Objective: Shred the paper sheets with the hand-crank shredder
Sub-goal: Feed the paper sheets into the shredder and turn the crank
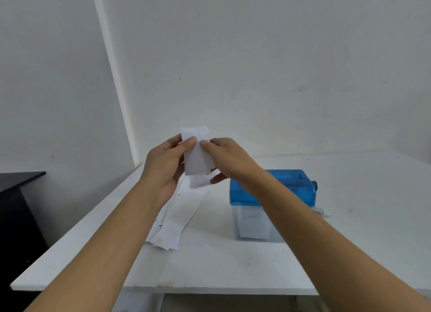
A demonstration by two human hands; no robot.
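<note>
From my head camera, I hold a small white paper sheet [198, 157] upright above the white surface [210, 269]. My left hand [166, 162] pinches its left edge and my right hand [227, 158] pinches its right edge, thumbs on the near face. Its lower part is blurred, perhaps folded. The remaining paper strips [177, 218] lie stacked below my left hand, and the blue hand-crank shredder [272, 195] stands just right of them, under my right forearm.
</note>
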